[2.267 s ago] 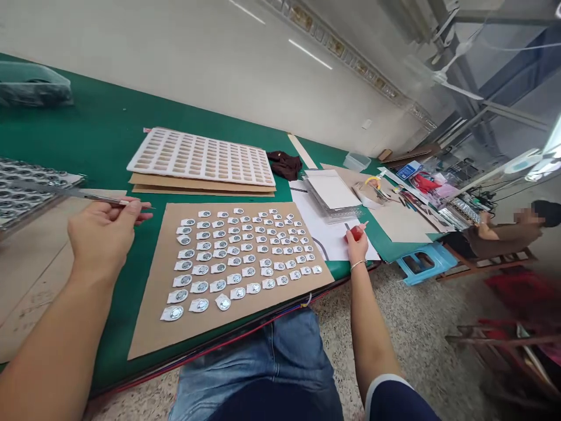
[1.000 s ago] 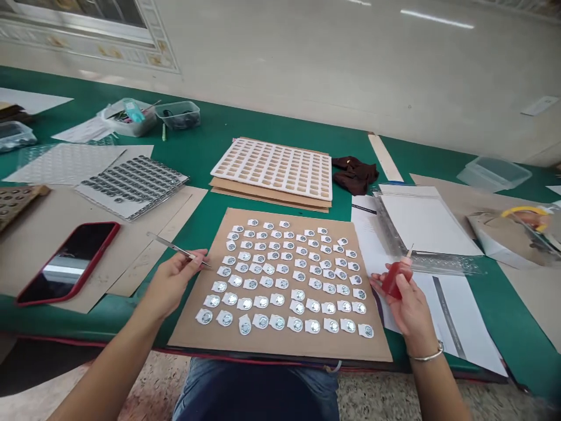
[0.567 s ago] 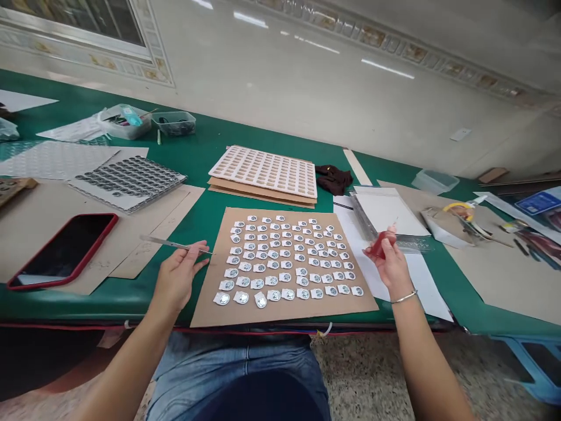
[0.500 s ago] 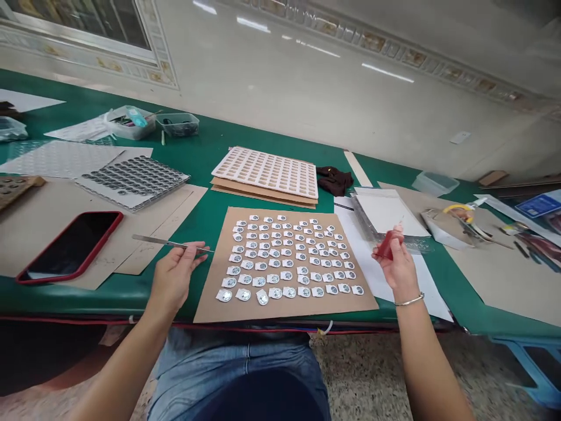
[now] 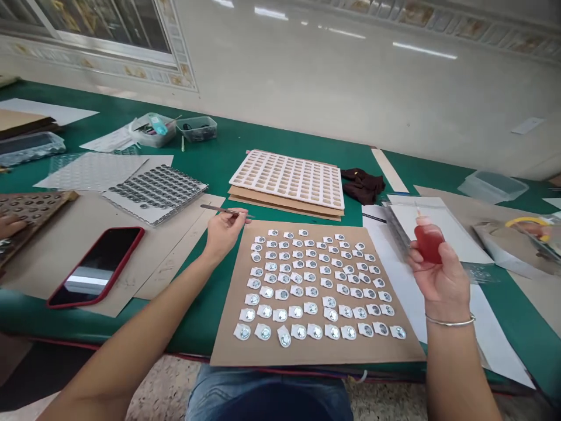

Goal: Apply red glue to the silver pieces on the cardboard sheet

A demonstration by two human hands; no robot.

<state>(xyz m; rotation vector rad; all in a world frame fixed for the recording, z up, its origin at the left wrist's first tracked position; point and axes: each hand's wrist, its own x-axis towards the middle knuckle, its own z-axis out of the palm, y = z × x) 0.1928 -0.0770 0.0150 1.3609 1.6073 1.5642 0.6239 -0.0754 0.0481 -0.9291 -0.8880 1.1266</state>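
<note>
My left hand (image 5: 225, 234) pinches a thin metal tool (image 5: 213, 207), tweezers by its look, above the upper left corner of a brown board (image 5: 232, 327). Rows of small round silver-and-white pieces (image 5: 311, 292) lie on that board. On the right, my right hand (image 5: 440, 275) is wrapped round a small red bottle (image 5: 429, 242) with its thin tip pointing up, over white sheets beside the board.
Behind the board lies a white slotted tray (image 5: 287, 178) on cardboard, beside a dark cloth (image 5: 363, 186). A red-cased phone (image 5: 99, 266) and a sheet of dark round pieces (image 5: 155, 193) are left. Another person's hand (image 5: 11, 227) touches a brown tray (image 5: 39, 213).
The view has shifted, so the table sits lower and nearer. My left hand has moved forward with the tool, to the board's far left corner. The red bottle looks larger and more upright.
</note>
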